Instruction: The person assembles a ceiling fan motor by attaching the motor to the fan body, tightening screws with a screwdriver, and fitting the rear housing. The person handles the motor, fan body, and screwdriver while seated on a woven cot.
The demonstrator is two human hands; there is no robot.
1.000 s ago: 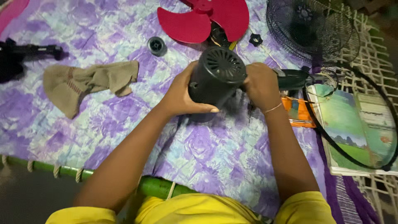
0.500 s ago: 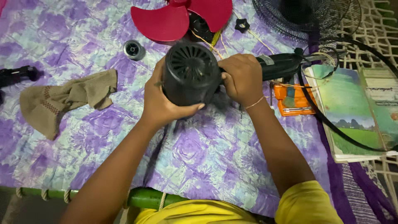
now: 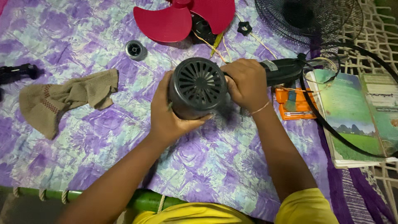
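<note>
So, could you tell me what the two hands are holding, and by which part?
Both grip the round black vented plastic fan motor housing: the left hand cups its left side and underside, and the right hand clasps its right side.

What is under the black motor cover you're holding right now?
The purple floral sheet lies beneath the black motor cover. The left hand cups its underside, the right hand grips its side. Whatever sits inside it is hidden.
</note>
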